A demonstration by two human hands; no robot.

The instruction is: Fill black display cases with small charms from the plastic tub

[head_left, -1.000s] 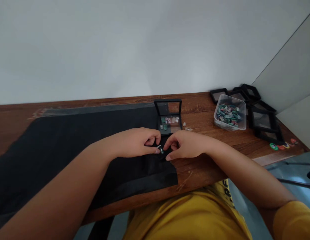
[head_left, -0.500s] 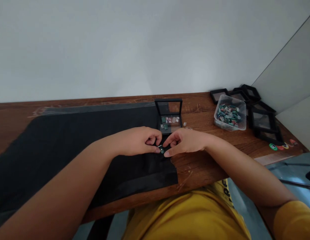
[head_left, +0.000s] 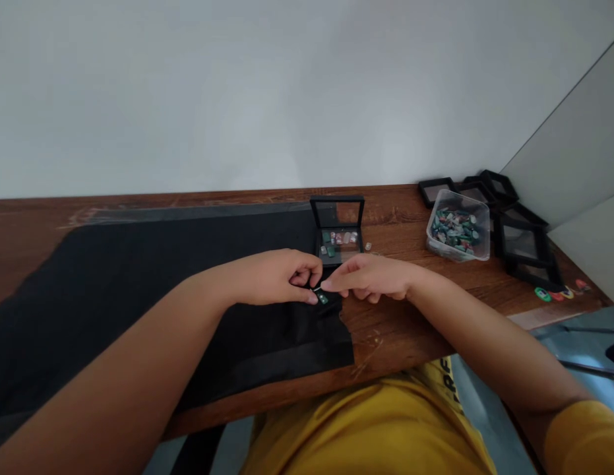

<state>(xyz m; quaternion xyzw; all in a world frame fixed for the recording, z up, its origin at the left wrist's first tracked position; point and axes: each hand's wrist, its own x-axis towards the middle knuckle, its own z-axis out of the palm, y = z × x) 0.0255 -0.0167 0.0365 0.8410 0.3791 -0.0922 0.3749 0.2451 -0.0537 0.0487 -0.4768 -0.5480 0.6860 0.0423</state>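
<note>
My left hand [head_left: 287,278] is closed over the black sheet [head_left: 138,264], its fingers curled and its thumb pressed at the edge of a small green stone [head_left: 323,299]. From the right, my right hand [head_left: 373,276] pinches thumb to fingers on a tiny pale piece [head_left: 317,288] just above that stone, between both hands. What the piece is cannot be made out. Just beyond my hands stands a black display frame [head_left: 337,198], its clear-windowed lid raised. Several green, pinkish and whitish polished stones [head_left: 339,238] lie in its lower half.
One loose pale stone [head_left: 368,246] lies on the wooden table [head_left: 396,231] beside the frame. Farther right, a clear plastic tub [head_left: 434,248] holds many mixed stones. More black frames [head_left: 529,241] are stacked behind and beside it. Colourful round pieces [head_left: 543,294] lie near the right edge. A wall rises behind.
My right hand's thumb and fingers have come together in a pinch and moved slightly left, meeting the tiny pale piece. The green stone shows more clearly. My left hand stays almost in place.
</note>
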